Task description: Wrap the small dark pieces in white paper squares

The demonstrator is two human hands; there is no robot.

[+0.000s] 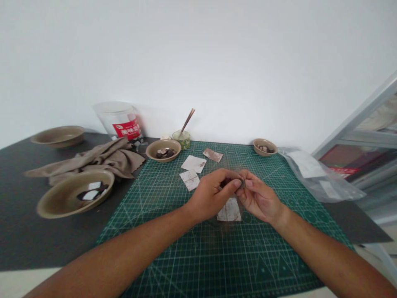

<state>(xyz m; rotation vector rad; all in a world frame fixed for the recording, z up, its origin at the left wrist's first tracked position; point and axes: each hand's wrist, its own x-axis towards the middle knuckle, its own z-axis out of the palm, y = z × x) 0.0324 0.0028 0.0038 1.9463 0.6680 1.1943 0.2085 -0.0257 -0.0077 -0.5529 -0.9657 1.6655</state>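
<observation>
A small dark round piece [241, 183] is pinched between my two hands above the green cutting mat [186, 231]. My left hand [214, 192] has its thumb and fingers closed on it from the left. From the right, the thumb and fingertips of my right hand [260, 196] meet at the same piece. Just under the hands lies a stained white paper [228, 210] on the mat. Behind and left of them are more papers: a creased one [190, 179], a white one [194, 164] and a brown-stained one [213, 155].
Bowls with dark pieces stand at the back left [163, 159], back right [264, 153] and near left [51, 203]. A brown cloth [102, 159], an empty-looking bowl [58, 142], a clear tub [119, 124], a cup with sticks [185, 142] and a plastic bag [319, 178] surround the mat.
</observation>
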